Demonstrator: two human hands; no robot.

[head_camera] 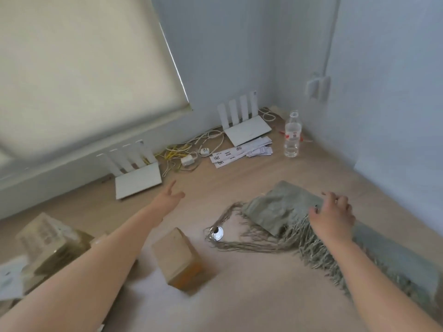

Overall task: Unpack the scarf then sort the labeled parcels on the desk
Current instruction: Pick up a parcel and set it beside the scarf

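On the tabletop's (263, 295) right edge the scarf (271, 212) lies unpacked under the slack right hand (333, 216); the left hand (167, 200), spread and empty, should probably take a parcel (178, 257) next.

Grey-green fringed scarf (275, 209) lies unpacked beside brown parcels (178, 257)

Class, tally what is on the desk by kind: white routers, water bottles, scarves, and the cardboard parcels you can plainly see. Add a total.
White routers: 2
Water bottles: 1
Scarves: 1
Cardboard parcels: 2 plainly seen; the blurred left edge may hide more
Total: 6
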